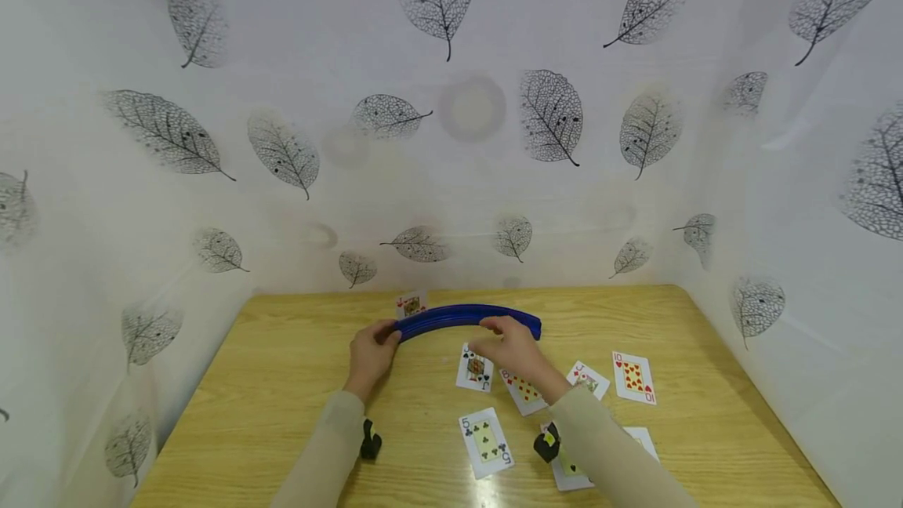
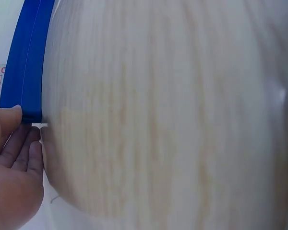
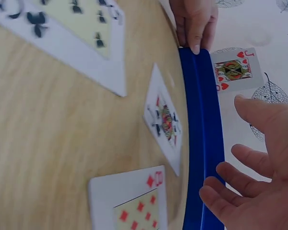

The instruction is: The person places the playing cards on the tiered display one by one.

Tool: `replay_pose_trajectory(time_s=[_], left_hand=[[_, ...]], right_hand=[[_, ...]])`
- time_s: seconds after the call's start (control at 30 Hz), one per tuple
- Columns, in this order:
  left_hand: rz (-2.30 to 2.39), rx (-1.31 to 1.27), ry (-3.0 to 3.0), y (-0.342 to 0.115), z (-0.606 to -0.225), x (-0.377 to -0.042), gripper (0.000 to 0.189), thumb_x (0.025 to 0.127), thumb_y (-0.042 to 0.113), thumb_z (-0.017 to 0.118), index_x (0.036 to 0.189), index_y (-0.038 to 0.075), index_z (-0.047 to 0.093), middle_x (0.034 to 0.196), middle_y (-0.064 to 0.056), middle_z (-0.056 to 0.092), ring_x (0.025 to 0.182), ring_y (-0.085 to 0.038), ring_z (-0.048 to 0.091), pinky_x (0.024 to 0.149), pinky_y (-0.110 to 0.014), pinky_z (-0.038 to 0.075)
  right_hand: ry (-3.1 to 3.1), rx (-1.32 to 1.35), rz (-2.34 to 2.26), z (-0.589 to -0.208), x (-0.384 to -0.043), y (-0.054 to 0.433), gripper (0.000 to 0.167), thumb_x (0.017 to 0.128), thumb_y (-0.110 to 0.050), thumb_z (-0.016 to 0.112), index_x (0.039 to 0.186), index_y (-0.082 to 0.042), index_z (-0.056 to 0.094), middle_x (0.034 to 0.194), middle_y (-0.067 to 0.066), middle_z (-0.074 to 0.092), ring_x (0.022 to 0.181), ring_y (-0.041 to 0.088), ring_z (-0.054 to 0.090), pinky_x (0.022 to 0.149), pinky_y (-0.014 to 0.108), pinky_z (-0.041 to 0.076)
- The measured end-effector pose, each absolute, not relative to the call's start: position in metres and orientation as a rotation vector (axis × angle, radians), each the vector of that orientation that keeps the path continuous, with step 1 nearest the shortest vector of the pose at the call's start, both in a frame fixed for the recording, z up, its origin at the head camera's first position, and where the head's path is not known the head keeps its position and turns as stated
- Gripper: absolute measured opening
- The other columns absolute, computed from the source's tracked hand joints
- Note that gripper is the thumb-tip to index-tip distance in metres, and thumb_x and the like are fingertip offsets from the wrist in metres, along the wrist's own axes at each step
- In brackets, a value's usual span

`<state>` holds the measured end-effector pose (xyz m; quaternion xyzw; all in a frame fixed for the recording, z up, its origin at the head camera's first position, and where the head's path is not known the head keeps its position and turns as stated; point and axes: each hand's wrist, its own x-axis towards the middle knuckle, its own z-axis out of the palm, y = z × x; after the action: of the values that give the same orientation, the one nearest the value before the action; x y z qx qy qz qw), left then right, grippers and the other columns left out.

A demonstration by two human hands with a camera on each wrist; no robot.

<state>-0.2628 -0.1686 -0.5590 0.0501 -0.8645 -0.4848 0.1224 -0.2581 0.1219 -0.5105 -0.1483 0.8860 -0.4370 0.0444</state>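
Observation:
A curved blue playing card holder (image 1: 466, 313) lies near the far side of the table. My left hand (image 1: 371, 357) grips its left end, the thumb (image 2: 10, 117) on the end of the strip in the left wrist view. A jack of hearts (image 3: 234, 70) stands upright in the holder near that end. My right hand (image 1: 513, 353) is at the holder's right part, fingers spread and loosely bent, with nothing held between them. Below the right hand lie a black-suit jack (image 1: 476, 371) and a diamond number card (image 1: 524, 393), partly covered by the hand.
Face up on the wooden table (image 1: 282, 382) lie a five of clubs (image 1: 487, 443), a jack of diamonds (image 1: 588, 380) and a ten of hearts (image 1: 633, 377). The right forearm partly covers two more cards. A leaf-patterned cloth (image 1: 473, 179) closes off the back and sides.

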Motion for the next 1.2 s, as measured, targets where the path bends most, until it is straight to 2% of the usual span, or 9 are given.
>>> replay_pose_trajectory(time_s=[0.13,0.3,0.5,0.87,1.2], left_hand=[[-1.419,0.146,-2.522,-0.169,-0.560,-0.263,0.027,0.099,0.007,0.071,0.125,-0.001,0.074,0.125,-0.022,0.075,0.115,-0.040,0.071,0.101,-0.054,0.057],[-1.441,0.144,-2.519,-0.169,-0.560,-0.263,0.028,0.099,0.008,0.071,0.126,0.000,0.074,0.125,-0.022,0.075,0.115,-0.039,0.071,0.101,-0.054,0.058],[-1.431,0.139,-2.523,-0.169,-0.560,-0.262,0.028,0.099,0.008,0.071,0.127,0.000,0.074,0.125,-0.022,0.075,0.115,-0.040,0.071,0.101,-0.055,0.058],[-1.436,0.144,-2.526,-0.169,-0.559,-0.262,0.028,0.100,0.007,0.069,0.127,0.000,0.073,0.127,-0.023,0.074,0.118,-0.040,0.069,0.103,-0.055,0.057],[-1.431,0.149,-2.530,-0.168,-0.558,-0.262,0.028,0.100,0.007,0.070,0.127,-0.001,0.073,0.127,-0.023,0.074,0.118,-0.041,0.069,0.103,-0.055,0.056]], right_hand=[[2.778,-0.476,-1.255,-0.517,-0.250,0.124,0.059,0.092,-0.032,0.082,0.138,0.000,0.066,0.140,0.021,0.064,0.130,0.043,0.060,0.107,0.061,0.052],[2.879,-0.491,-1.072,-0.525,-0.244,0.126,0.064,0.088,-0.038,0.086,0.136,0.001,0.067,0.137,0.021,0.063,0.127,0.041,0.060,0.107,0.059,0.053],[2.962,-0.548,-0.843,-0.528,-0.237,0.128,0.074,0.085,-0.046,0.087,0.137,0.002,0.065,0.143,0.026,0.060,0.134,0.046,0.056,0.113,0.061,0.048],[3.015,-0.605,-0.684,-0.537,-0.233,0.133,0.083,0.084,-0.052,0.085,0.140,0.004,0.061,0.151,0.034,0.051,0.141,0.052,0.047,0.114,0.068,0.044],[3.010,-0.580,-0.621,-0.537,-0.233,0.132,0.079,0.084,-0.054,0.084,0.135,0.003,0.065,0.151,0.031,0.052,0.143,0.050,0.046,0.115,0.066,0.044]])
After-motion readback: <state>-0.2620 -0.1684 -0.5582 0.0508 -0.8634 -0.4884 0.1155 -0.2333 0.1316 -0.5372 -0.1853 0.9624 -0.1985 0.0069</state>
